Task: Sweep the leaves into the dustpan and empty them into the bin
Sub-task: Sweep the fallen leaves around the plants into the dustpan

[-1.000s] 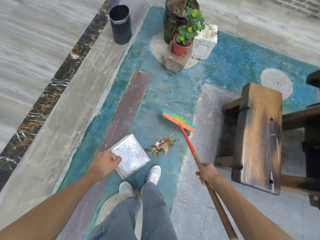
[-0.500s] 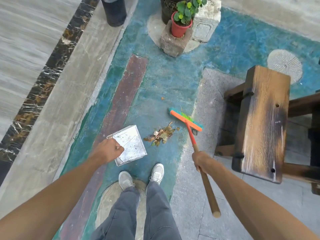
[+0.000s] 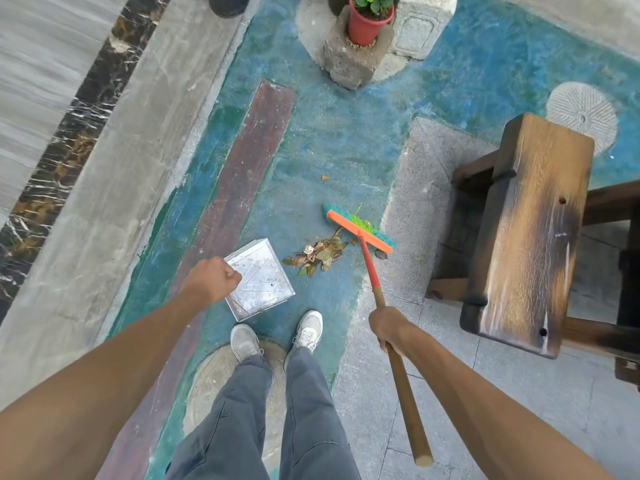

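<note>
**Leaves piled, none in the pan yet**

My left hand [image 3: 211, 284], left of centre in the frame, is curled in a fist around what I take to be the handle of the square, scuffed metal dustpan [image 3: 260, 278]; the handle itself is hidden under my knuckles. The pan sits on the painted blue-green floor [image 3: 332, 140] just above my grey shoes [image 3: 277, 334].

My right hand [image 3: 389, 327] grips the brown wooden shaft of the broom [image 3: 370, 271], whose orange head with green and teal bristles [image 3: 360, 230] stands just right of the small heap of dry brown leaves [image 3: 317, 254]. The heap lies between broom and pan, close to the pan's edge but not inside it. One stray leaf scrap [image 3: 324, 177] lies apart, higher up.

I judge the gathering mostly done; pushing the heap in, collecting the stray and tipping everything into the bin remain. A dark round shape [image 3: 228, 3] at the top edge may be that bin.
</note>
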`<state>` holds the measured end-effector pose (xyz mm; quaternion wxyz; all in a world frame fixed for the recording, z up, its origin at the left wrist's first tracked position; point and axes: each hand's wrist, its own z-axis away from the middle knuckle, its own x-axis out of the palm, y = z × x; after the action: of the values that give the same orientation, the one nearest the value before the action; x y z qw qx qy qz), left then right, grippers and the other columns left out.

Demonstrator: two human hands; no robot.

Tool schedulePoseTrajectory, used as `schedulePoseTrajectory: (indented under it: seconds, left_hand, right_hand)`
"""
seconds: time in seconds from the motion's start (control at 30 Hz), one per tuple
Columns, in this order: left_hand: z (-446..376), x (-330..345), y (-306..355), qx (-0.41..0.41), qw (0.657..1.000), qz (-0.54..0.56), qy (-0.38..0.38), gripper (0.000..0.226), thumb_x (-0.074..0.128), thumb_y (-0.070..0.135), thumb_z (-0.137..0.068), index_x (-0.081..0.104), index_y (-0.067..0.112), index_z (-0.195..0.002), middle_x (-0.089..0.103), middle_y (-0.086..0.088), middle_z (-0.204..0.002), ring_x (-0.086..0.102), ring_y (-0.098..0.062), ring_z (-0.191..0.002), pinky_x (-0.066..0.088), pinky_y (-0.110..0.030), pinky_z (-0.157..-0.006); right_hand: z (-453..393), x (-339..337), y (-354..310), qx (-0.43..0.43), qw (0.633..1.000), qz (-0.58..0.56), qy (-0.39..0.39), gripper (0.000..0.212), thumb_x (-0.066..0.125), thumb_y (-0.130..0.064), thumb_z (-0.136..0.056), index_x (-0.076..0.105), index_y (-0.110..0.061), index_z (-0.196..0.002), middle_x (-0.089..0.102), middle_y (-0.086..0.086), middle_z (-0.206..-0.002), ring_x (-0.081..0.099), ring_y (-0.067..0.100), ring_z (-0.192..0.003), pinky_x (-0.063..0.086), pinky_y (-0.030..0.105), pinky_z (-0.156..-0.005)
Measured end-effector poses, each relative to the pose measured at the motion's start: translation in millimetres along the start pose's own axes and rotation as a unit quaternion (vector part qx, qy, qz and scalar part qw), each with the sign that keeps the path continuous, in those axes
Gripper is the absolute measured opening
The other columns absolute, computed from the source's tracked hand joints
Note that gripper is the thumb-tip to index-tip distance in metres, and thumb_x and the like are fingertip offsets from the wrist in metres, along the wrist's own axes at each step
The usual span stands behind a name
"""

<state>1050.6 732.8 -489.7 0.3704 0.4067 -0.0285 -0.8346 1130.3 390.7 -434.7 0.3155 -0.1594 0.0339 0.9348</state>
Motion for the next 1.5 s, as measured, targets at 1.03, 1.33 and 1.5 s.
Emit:
schedulePoseTrajectory:
  seconds: [1.03,1.33,1.5]
  left_hand:
    - [26.5,-2.5,-17.4,0.016,1.0,-0.016,-0.008,0.058,0.046,0.033,-0.099,0.03,0.017,-0.046,0.027,0.002,-0.043,0.033,-0.02,-0.04,0.039,-0.029,-0.053]
    - [41.2,-0.5,-37.3,0.014,0.999,0.01,-0.046,0.053,0.049,0.018,-0.099,0.032,0.019,-0.048,0.027,0.002,-0.045,0.028,-0.013,-0.038,0.029,-0.014,-0.037]
    - [28.4,-6.5,-28.9,0.013,0.998,0.007,-0.055,0.054,0.048,0.025,-0.1,0.028,0.019,-0.049,0.026,0.002,-0.046,0.026,-0.016,-0.04,0.024,-0.027,-0.047]
  right_hand:
    - [106.2,56.7,10.4,0.108,0.932,-0.279,-0.204,0.036,0.048,-0.046,-0.097,0.046,-0.015,-0.079,0.025,-0.008,-0.052,0.021,0.003,-0.036,0.017,0.012,-0.027]
    - [83.4,53.6,19.8,-0.041,0.998,-0.038,-0.041,0.049,0.029,-0.043,-0.1,0.053,-0.001,-0.107,0.042,0.003,-0.06,0.035,0.011,-0.039,0.031,0.024,-0.042]
    - [79.4,101.2,16.6,-0.024,0.996,0.039,-0.083,0.048,0.029,-0.042,-0.101,0.048,-0.003,-0.122,0.051,0.003,-0.064,0.046,0.012,-0.044,0.041,0.021,-0.047]
